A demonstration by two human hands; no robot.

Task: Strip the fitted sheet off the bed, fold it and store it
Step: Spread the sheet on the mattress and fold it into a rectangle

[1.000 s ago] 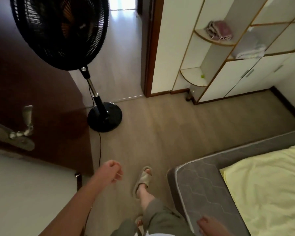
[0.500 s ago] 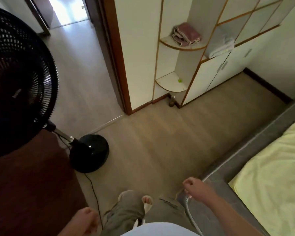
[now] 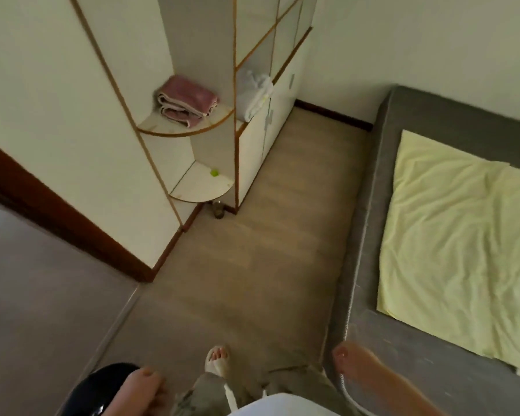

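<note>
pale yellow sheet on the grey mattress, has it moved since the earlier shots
No. The pale yellow sheet still lies flat on the grey mattress, its near corner set in from the mattress edge as before.

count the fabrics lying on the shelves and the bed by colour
pink: 1, the folded towel on the upper curved shelf
white: 1, the cloth bundle in the open cubby
yellow: 1, the sheet on the mattress
total: 3

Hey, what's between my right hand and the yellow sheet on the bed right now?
Only a strip of bare grey mattress lies between the right hand and the yellow sheet; nothing rests on it, as the head view shows.
</note>
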